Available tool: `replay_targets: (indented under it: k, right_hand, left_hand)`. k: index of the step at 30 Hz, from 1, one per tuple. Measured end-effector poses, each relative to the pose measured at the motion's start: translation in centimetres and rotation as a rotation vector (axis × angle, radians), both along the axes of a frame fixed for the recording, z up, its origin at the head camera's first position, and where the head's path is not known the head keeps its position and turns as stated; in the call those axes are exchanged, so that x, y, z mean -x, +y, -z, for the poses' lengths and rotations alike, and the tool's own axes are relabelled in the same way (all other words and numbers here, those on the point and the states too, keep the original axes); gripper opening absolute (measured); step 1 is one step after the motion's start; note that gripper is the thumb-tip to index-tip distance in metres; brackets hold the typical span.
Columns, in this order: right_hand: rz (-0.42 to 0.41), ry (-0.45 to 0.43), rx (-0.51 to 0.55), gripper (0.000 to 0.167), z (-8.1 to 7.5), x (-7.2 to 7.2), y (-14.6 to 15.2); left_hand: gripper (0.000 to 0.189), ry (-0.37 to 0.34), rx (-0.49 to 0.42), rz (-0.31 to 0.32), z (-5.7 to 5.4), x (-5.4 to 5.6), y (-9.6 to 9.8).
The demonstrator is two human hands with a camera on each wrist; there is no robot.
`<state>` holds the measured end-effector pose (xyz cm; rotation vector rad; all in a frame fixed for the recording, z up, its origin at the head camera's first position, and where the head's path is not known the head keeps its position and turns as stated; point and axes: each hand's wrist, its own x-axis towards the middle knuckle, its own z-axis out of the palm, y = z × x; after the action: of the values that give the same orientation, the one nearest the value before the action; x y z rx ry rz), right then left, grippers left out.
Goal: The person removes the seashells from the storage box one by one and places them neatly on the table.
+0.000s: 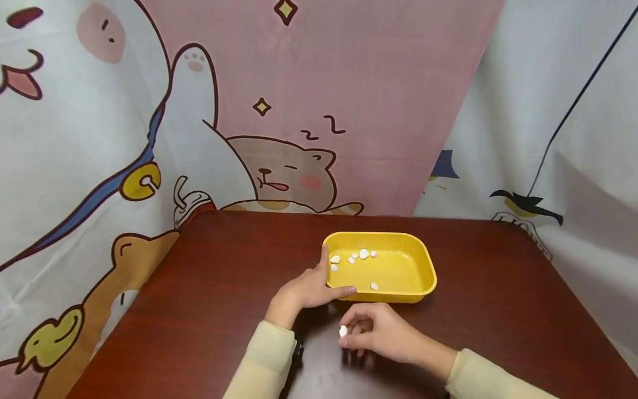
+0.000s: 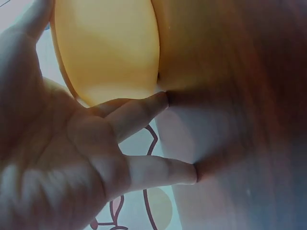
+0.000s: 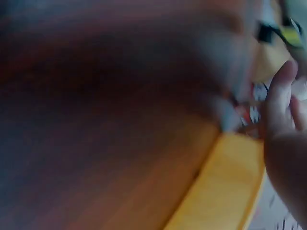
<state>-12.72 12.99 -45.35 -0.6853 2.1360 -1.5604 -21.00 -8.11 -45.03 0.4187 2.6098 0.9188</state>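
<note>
A yellow plastic tray (image 1: 399, 297) stands on the table with several small white pebbles in it. Most of these, such as one larger pebble (image 1: 364, 254), lie toward its left and far side; a single pebble (image 1: 374, 286) lies by the near wall. My left hand (image 1: 310, 288) rests against the tray's near left corner, its thumb along the near rim. In the left wrist view the fingers (image 2: 153, 172) are spread and straight, tips down at the tabletop. In front of the tray, my right hand (image 1: 381, 331) pinches a white pebble (image 1: 343, 331) between thumb and fingertips, low over the table.
The dark red-brown table (image 1: 239, 277) extends to both sides of the tray. Behind it and along the sides hangs a printed cloth (image 1: 389, 100) with cartoon animals. A black band (image 1: 298, 350) shows at the left wrist.
</note>
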Motion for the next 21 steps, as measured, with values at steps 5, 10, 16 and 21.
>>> replay_targets:
  k: [5,10,16,21]
  right_hand:
    - [-0.05,0.253,-0.219,0.016,2.0,0.3,-1.4]
    - [-0.126,0.521,-0.388,0.02,2.2,0.9,-2.3]
    - [-0.152,0.591,-0.416,0.019,2.3,1.1,-2.9]
    - [-0.125,0.591,-0.402,0.02,3.5,1.1,-3.0]
  left_hand:
    - [0.133,-0.034,0.055,-0.011,-0.5,0.3,-0.1]
    - [0.132,-0.024,0.052,0.003,-0.6,0.3,-0.1]
    - [0.13,-0.014,0.058,0.022,-0.8,0.8,-0.3]
    - [0.13,-0.016,0.065,0.019,-0.7,0.9,-0.4]
